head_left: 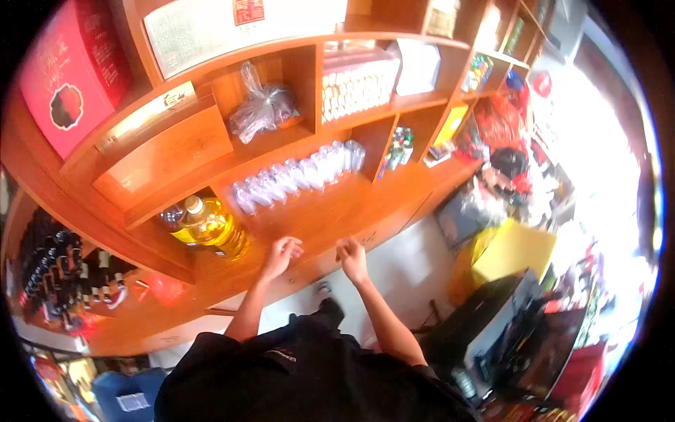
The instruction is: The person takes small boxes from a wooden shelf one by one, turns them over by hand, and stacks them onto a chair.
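Observation:
My left hand (283, 256) hovers at the front edge of the wooden counter (302, 221), fingers loosely bent and apart, holding nothing I can see. Level with it, my right hand (352, 259) is in the air just off the same edge, its fingers slightly curled with a gap at the thumb and nothing visible in them. Behind the hands, a row of clear plastic-wrapped items (299, 176) lines the back of the counter. Left of my left hand stands a large bottle of yellow oil (214, 228) with a pale cap.
Shelf compartments hold a knotted plastic bag (260, 105), a tray of small packed items (358, 84) and small bottles (399, 148). A red box (74, 70) stands upper left. Dark bottles (53, 264) lie lower left. A yellow box (517, 253) and black case (485, 316) crowd the right floor.

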Tool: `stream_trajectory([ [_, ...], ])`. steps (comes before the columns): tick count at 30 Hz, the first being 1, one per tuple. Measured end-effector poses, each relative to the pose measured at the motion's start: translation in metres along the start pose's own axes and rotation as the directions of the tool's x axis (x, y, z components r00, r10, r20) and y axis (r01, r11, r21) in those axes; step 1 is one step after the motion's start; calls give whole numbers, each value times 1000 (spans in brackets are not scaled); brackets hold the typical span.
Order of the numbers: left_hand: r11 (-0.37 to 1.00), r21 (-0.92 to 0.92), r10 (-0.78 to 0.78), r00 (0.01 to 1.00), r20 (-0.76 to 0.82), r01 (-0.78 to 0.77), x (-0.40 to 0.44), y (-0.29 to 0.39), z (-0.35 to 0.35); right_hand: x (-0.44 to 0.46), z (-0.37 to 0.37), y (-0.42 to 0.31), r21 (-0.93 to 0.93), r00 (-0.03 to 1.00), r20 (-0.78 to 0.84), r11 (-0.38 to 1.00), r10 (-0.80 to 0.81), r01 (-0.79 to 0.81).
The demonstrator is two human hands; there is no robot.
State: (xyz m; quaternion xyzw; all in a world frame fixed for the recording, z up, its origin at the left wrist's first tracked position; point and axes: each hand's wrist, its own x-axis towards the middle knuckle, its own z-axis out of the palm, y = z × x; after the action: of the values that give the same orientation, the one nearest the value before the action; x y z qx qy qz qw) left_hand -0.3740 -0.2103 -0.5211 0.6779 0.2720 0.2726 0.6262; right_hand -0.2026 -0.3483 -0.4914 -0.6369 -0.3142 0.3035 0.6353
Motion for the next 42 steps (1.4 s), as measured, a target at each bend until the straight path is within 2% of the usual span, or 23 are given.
stream_trajectory([
  [2, 992, -49, 116, 991, -62, -119, 49, 36, 5, 83, -14, -89, -31, 961, 83, 964, -263, 266],
  [3, 982, -42, 178, 980, -86, -182, 59, 59, 10, 105, -22, -130, -223, 817, 118, 786, -565, 576],
  [4, 981, 23, 191, 978, -89, -190, 71, 81, 11, 135, -30, -158, -222, 766, 139, 734, -628, 642],
  [5, 981, 8, 194, 973, -124, -194, 82, 105, 13, 154, -31, -204, -293, 591, 100, 544, -800, 786],
  [6, 961, 56, 274, 955, -112, -269, 90, 129, 16, 177, -41, -234, -337, 652, 64, 598, -756, 727],
  [11, 862, 162, 500, 859, -111, -481, 130, 218, 34, 297, -35, -375, -425, 270, 76, 214, -960, 880],
  [13, 829, 211, 549, 827, -122, -519, 141, 248, 48, 353, -32, -397, -550, 372, 245, 187, -895, 814],
  [16, 654, 513, 706, 692, -149, -556, 166, 282, 66, 397, -29, -401, -363, 456, 568, 289, -685, 886],
  [19, 442, 733, 816, 570, -90, -517, 176, 330, 88, 459, -21, -387, -271, 323, 709, 180, -628, 946],
  [20, 378, 785, 842, 535, -71, -490, 190, 337, 94, 449, -26, -389, -298, 402, 711, 272, -577, 915],
  [22, 475, 782, 781, 603, -163, -404, 209, 362, 116, 432, -35, -384, -122, 426, 662, 472, -617, 873],
  [24, 484, 820, 744, 637, -202, -306, 241, 374, 126, 439, -40, -382, -336, 460, 550, 321, -697, 886],
  [25, 447, 856, 746, 636, -195, -261, 257, 377, 129, 464, -36, -372, -308, 266, 410, 143, -872, 941],
  [27, 452, 882, 727, 627, -280, -130, 274, 380, 141, 431, -51, -377, -348, 416, 384, 288, -824, 892],
  [29, 460, 888, 719, 598, -355, -26, 267, 385, 146, 390, -71, -373, -366, 436, 262, 329, -861, 870],
  [31, 430, 897, 784, 535, -315, -103, 248, 389, 158, 343, -98, -365, -128, 442, 200, 424, -874, 896],
  [32, 412, 909, 812, 478, -334, -65, 235, 388, 165, 330, -103, -356, -116, 439, 216, 424, -872, 898],
  [33, 420, 906, 808, 476, -347, -52, 222, 383, 168, 319, -106, -341, 178, 426, 234, 469, -874, 865],
  [34, 312, 941, 859, 461, -221, -130, 206, 376, 166, 307, -106, -326, 455, 413, 245, 480, -877, 750],
  [35, 204, 957, 894, 438, -95, -209, 188, 366, 167, 292, -105, -314, 525, 376, 267, 461, -887, 715],
  [36, 252, 958, 870, 465, -164, -135, 167, 355, 175, 286, -99, -295, 515, 321, 262, 413, -910, 751],
  [40, 401, 916, 825, 446, -346, -30, 65, 291, 196, 212, -68, -227, 565, 356, 750, 820, -558, 95],
  [42, 597, 794, 707, 390, -590, 119, 14, 257, 213, 158, -60, -210, 484, 156, 865, 875, -476, -13],
])
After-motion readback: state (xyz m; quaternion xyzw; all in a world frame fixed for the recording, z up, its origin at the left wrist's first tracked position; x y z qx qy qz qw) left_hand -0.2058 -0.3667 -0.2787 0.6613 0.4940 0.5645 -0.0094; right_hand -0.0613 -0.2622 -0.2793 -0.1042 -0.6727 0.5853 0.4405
